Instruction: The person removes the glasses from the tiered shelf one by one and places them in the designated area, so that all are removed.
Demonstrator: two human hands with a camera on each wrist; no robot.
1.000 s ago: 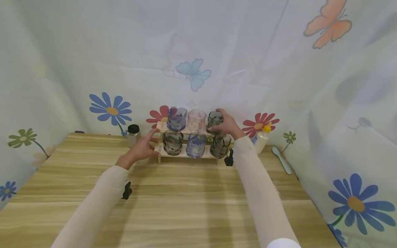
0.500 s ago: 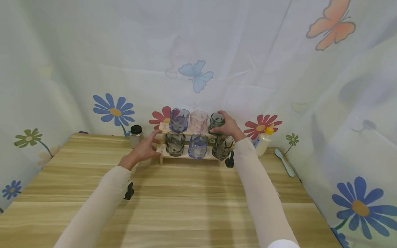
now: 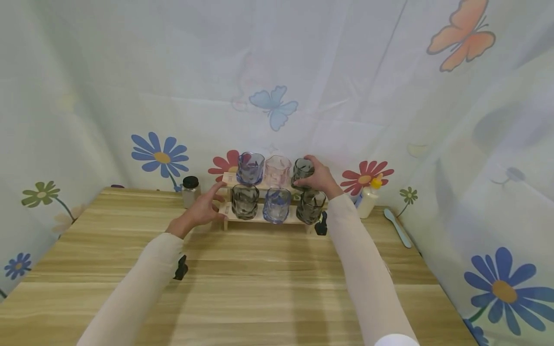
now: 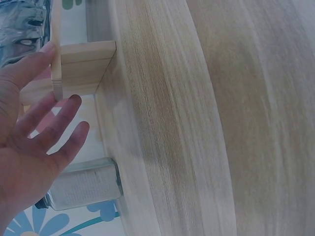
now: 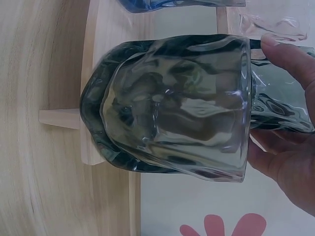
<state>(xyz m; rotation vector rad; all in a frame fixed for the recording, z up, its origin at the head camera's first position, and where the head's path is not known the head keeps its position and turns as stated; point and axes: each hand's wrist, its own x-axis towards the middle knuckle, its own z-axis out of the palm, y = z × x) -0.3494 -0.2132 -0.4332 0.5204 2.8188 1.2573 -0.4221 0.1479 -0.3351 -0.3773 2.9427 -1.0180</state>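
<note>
A two-tier wooden rack [image 3: 289, 217] bears several wavy glasses. On its upper tier stand a blue-violet glass [image 3: 250, 169], a pale pink glass [image 3: 277, 172] and a grey glass [image 3: 302, 173]. Below are a grey glass [image 3: 245, 202], a blue glass [image 3: 277, 205] and another grey glass [image 5: 177, 105], large in the right wrist view. My right hand [image 3: 321, 177] grips the upper right grey glass between thumb and fingers. My left hand [image 3: 200, 211] is at the rack's left end, fingers spread; its thumb touches the shelf edge in the left wrist view.
Left of the rack stands a jar [image 3: 191, 193] with a black lid. To the right are a cream bottle with a yellow top [image 3: 368, 199] and a pale blue spatula-like utensil [image 3: 397, 228]. A flower-print curtain [image 3: 277, 57] hangs behind the wooden table [image 3: 242, 288].
The whole head view has shifted slightly to the right and down. Both hands keep their places at the rack and the upper right glass; no glass has visibly moved on the rack.
</note>
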